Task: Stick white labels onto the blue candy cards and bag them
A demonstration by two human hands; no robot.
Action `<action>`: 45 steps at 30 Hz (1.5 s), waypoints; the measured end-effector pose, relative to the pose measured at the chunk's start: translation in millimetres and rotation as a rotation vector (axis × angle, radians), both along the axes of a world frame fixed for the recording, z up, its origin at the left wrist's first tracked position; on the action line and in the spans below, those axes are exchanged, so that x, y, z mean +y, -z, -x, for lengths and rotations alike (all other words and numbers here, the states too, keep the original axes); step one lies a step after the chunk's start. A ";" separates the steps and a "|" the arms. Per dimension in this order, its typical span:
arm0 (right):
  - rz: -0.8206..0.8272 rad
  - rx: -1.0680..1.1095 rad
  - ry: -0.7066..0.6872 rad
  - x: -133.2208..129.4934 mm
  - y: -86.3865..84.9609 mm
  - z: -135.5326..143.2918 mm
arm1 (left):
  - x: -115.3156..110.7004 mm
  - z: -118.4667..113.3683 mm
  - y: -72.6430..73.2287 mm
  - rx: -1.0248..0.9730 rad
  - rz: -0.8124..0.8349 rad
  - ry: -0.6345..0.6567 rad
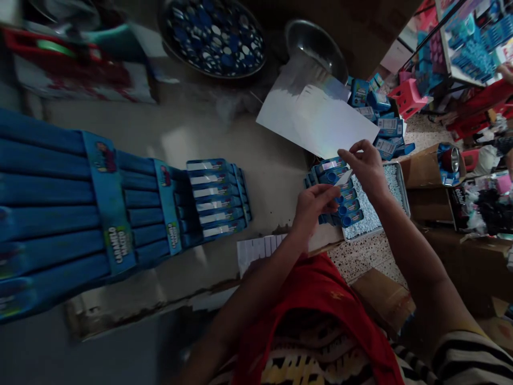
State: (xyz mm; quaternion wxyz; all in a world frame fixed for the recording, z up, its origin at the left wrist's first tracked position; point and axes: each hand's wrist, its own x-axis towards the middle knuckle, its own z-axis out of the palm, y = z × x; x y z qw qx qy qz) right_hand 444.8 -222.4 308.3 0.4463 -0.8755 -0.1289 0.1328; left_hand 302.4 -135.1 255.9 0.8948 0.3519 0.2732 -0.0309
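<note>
Over a group of blue cartons (pixel 348 206) with round holes in their ends, my left hand (pixel 315 206) pinches a small white strip (pixel 343 177), which looks like a label. My right hand (pixel 366 163) is just above and to the right of the strip, thumb and fingertips pressed together. Whatever those fingertips hold is too small to make out. Beneath that wrist lies a metal tray (pixel 402 182) filled with small pale-blue pieces (pixel 363 224). A large white sheet (pixel 316 109) rests beyond my hands, partly glossy.
Stacked blue cartons (pixel 138 214) run along the left of the worktop (pixel 276 182). At the back are a bowl of blue and white round pieces (pixel 216 37) and a metal bowl (pixel 320 45). Blue boxes (pixel 387 125), a pink stool (pixel 411 99) and a person's red sleeve (pixel 481 101) are at right.
</note>
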 end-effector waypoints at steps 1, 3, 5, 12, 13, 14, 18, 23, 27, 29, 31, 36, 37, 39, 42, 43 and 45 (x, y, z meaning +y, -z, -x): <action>-0.012 0.009 0.000 -0.8 -0.1 2.4 | -0.4 0.8 0.2 0.001 0.009 -0.027; -0.044 0.058 -0.003 -5.4 -1.9 6.0 | 2.5 3.8 2.6 0.011 0.000 -0.054; -0.090 0.164 -0.042 -13.5 -5.4 8.3 | 10.5 8.2 5.4 0.036 -0.032 -0.030; -0.163 0.450 -0.176 -42.5 -3.3 12.0 | 44.5 13.0 7.6 0.082 -0.295 0.056; -0.162 0.434 -0.163 -44.3 -0.4 13.0 | 45.9 11.6 8.2 0.074 -0.330 0.076; -0.159 0.409 -0.153 -45.5 2.5 14.2 | 46.1 9.7 9.3 0.070 -0.353 0.103; -0.101 0.225 -0.095 -45.5 12.0 17.9 | 41.1 -3.5 19.3 0.075 -0.383 0.187; -0.045 0.107 -0.042 -39.7 21.8 12.7 | 40.9 -21.9 32.2 0.092 -0.400 0.159; -0.050 0.121 -0.057 -35.3 31.7 4.6 | 48.9 -29.4 34.4 0.107 -0.423 0.178; -0.024 0.123 -0.067 -33.5 36.6 1.9 | 51.9 -30.7 35.2 0.116 -0.436 0.190; 0.021 0.101 -0.073 -31.9 40.9 0.3 | 53.0 -31.5 37.3 0.123 -0.443 0.187; 0.205 0.003 -0.054 -31.9 45.8 -5.4 | 47.6 -35.4 52.5 0.114 -0.416 0.171; 0.229 -0.004 -0.049 -33.0 46.4 -7.8 | 45.1 -36.5 57.0 0.123 -0.405 0.163; 0.234 0.006 -0.035 -35.7 49.2 -13.4 | 38.3 -38.8 66.8 0.157 -0.356 0.132; 0.128 0.182 -0.008 -38.8 59.0 -20.4 | 24.5 -41.2 81.0 0.221 -0.243 0.065; 0.074 0.266 0.000 -39.2 62.9 -21.9 | 20.3 -41.2 85.7 0.229 -0.240 0.037; -0.012 0.371 0.007 -39.5 68.6 -23.5 | 15.9 -38.0 96.2 0.233 -0.320 -0.012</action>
